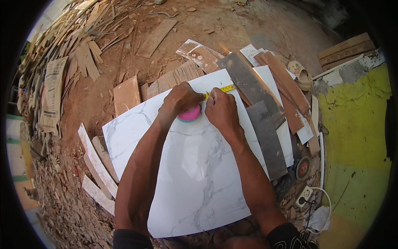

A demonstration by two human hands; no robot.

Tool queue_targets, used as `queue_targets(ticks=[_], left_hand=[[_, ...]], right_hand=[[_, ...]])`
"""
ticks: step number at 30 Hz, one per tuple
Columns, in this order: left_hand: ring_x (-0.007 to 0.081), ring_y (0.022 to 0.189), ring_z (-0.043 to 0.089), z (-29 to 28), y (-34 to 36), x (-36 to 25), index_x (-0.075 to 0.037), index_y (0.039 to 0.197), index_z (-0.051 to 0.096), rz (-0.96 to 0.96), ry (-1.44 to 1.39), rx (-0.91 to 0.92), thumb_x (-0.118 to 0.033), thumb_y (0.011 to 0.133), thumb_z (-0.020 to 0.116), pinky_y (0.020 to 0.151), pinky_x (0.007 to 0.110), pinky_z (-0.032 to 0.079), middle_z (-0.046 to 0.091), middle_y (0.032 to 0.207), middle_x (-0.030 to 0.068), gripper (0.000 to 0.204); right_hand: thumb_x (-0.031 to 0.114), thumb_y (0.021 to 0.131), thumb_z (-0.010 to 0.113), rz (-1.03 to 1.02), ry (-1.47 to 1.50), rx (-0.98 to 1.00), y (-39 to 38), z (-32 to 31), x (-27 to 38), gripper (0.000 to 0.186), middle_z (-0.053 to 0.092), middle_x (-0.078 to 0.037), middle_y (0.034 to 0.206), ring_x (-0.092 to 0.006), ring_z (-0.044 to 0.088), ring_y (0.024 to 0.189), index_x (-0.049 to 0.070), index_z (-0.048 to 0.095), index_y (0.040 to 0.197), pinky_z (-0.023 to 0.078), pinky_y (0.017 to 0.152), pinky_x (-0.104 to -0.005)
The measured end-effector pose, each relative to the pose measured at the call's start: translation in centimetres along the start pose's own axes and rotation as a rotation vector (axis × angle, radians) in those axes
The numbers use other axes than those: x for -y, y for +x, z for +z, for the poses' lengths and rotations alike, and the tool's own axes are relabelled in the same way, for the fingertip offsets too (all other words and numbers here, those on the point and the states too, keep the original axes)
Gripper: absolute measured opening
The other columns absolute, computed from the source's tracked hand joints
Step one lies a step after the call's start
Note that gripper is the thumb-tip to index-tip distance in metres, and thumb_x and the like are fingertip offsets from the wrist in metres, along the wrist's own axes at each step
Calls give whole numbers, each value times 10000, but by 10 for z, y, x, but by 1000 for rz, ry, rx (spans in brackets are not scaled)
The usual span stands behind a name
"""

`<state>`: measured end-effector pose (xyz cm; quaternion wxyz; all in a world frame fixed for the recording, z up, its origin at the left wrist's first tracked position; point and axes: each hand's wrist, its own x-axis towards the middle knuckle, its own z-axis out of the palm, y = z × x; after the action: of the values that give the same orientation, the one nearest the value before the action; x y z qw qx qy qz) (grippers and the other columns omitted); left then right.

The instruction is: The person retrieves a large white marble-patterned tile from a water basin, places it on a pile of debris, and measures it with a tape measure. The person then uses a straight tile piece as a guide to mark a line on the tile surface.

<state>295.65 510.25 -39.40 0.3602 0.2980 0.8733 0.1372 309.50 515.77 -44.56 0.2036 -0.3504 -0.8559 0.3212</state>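
Marble tile [186, 166] — large, white, grey-veined — under both hands' tape measure [190, 113].

The marble-look tile [195, 166] is white with grey veins; the tape measure case [190, 113] is pink, its blade [222, 89] yellow.

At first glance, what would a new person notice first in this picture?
The large white marble-look tile fills the middle, lying on the dirt ground. At its far edge both hands meet: the left hand covers a pink tape measure case, and the right hand presses on the yellow tape blade that runs to the right. Dark tile strips lie at the right, and a heap of wood scraps lies at the upper left.
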Motion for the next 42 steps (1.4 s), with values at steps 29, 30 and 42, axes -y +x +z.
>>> queue_targets(ticks=[29, 30, 42], left_hand=[[247, 759, 688, 7, 27, 32, 79, 930, 707, 216, 129, 31, -417, 848, 711, 680, 387, 524, 695, 834, 222, 503], [247, 749, 685, 8, 15, 12, 68, 926, 711, 155, 97, 24, -416, 856, 705, 678, 387, 523, 691, 818, 218, 488], [268, 733, 677, 12, 16, 14, -43, 998, 734, 60, 97, -4, -390, 903, 658, 675, 397, 517, 683, 821, 205, 368]], right_hand=[[43, 880, 581, -16, 31, -52, -1, 5, 7, 115, 623, -280, 730, -483, 611, 721, -52, 582, 816, 476, 661, -530], [43, 881, 579, -10, 23, -53, -2, 2, -1, 112, 623, -280, 733, -483, 611, 722, -51, 583, 821, 476, 662, -530], [46, 893, 568, -6, 16, -56, -2, 4, 1, 114, 624, -276, 762, -481, 612, 753, -49, 571, 830, 469, 662, -527]])
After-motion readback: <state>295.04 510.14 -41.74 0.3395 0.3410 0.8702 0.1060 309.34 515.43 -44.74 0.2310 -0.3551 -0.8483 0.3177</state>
